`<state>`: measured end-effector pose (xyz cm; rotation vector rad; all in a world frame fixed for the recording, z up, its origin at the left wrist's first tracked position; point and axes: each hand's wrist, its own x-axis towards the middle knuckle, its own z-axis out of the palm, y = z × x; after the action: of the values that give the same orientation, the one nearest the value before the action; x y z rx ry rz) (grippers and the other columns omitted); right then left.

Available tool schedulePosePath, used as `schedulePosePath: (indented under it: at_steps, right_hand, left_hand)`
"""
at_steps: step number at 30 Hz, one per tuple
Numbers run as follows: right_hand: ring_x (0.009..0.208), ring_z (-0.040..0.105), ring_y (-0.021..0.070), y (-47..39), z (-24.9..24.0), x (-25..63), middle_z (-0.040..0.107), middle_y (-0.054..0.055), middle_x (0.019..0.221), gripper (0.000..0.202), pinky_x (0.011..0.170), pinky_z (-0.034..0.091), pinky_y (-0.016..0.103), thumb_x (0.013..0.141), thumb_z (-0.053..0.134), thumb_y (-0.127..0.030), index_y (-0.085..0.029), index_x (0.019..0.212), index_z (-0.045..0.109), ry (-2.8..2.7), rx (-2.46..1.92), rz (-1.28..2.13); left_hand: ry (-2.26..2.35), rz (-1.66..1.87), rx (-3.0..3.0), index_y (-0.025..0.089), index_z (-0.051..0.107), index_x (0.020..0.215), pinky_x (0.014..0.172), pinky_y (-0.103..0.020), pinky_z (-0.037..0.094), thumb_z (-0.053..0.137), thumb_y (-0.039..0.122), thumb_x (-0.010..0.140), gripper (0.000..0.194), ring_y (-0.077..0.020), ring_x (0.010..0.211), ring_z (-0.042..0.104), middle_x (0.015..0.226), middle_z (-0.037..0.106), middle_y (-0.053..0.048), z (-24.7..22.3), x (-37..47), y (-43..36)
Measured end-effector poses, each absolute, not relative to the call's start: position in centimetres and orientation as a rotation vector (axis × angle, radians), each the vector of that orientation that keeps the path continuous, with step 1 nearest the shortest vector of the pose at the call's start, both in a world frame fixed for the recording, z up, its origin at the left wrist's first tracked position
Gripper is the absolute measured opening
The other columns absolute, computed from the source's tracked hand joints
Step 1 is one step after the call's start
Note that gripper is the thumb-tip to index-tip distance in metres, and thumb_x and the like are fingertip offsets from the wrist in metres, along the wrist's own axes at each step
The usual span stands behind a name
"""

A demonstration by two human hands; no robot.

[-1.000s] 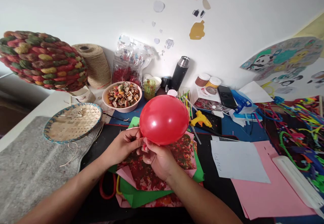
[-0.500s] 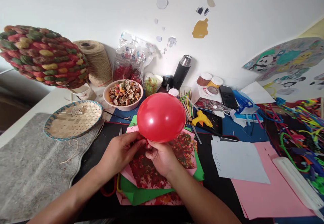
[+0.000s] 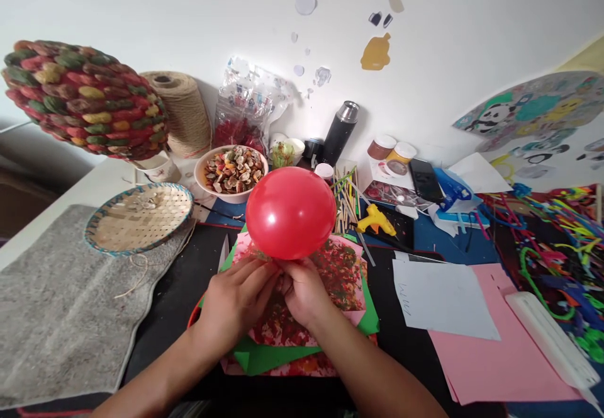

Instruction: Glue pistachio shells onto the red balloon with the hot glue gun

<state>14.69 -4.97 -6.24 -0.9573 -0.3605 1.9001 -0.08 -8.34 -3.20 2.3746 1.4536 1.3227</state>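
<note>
- Head view: the left hand (image 3: 238, 298) and the right hand (image 3: 302, 289) met closely, with the fingers of both drawn narrow and pinching the red balloon (image 3: 291, 212) at its near underside; the neck was hidden by the fingers.
- The red balloon was in the middle of the scene, just on the far side of the hands, held above the worktop.
- Below the hands lay a paint-spotted pink sheet (image 3: 340, 279), with a green sheet (image 3: 274, 356) under it.
- To the right were a white paper (image 3: 443, 295) and, partly beneath it, pink paper (image 3: 500, 374).
- On the far right side of the balloon lay a yellow glue gun (image 3: 375, 220), near some thin sticks (image 3: 346, 207).
- To the far left stood a bowl (image 3: 200, 175) full of shells (image 3: 234, 171).
- Farther left, a shallow woven tray (image 3: 125, 226) rested partly on grey cloth (image 3: 70, 305).
- Behind it stood a twine spool (image 3: 184, 119), and against the far wall a black flask (image 3: 338, 131).
</note>
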Motion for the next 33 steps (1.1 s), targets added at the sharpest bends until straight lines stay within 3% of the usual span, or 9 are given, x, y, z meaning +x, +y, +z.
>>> schedulePosePath:
  at_steps: [9,13,19,33]
  right_hand:
    - [0.055,0.060,0.0125,-5.4,-6.0,15.1,0.076,0.000,0.067,0.022,0.049,0.047,0.022,0.061,0.101,-0.022,-0.018,0.072,0.082,-0.410,-0.959,1.922]
    - [0.059,0.064,0.0135,-5.4,-6.0,15.0,0.080,0.000,0.072,0.027,0.054,0.054,0.023,0.060,0.105,-0.025,-0.018,0.078,0.087,-0.401,-0.967,1.925]
    - [0.072,0.071,0.0171,-5.3,-5.2,15.3,0.084,0.003,0.083,0.035,0.065,0.061,0.026,0.060,0.109,-0.029,-0.017,0.088,0.090,-0.400,-0.961,1.930]
    - [0.085,0.075,0.0234,-5.7,-4.3,16.3,0.084,0.004,0.086,0.032,0.071,0.068,0.035,0.057,0.104,-0.024,-0.019,0.084,0.089,-0.432,-1.102,1.889]
  left_hand:
    - [1.485,1.280,1.429,0.022,0.084,0.083,0.062,-0.021,0.062,0.078,0.029,0.100,0.020,-0.0169,0.062,0.080,0.075,0.085,0.000,-4.2,0.9,-9.5]
    - [1.566,1.385,1.718,0.022,0.087,0.091,0.072,-0.023,0.062,0.080,0.022,0.100,0.012,-0.0171,0.074,0.079,0.084,0.085,-0.002,-4.7,0.8,-9.7]
    - [1.682,1.313,2.256,0.019,0.088,0.099,0.074,-0.028,0.062,0.071,0.024,0.110,0.020,-0.0205,0.081,0.078,0.093,0.083,-0.006,-4.6,-0.2,-9.4]
    - [1.704,1.156,2.213,0.017,0.089,0.101,0.070,-0.027,0.066,0.060,0.025,0.112,0.032,-0.0230,0.081,0.087,0.104,0.089,-0.012,-4.5,-0.6,-8.9]
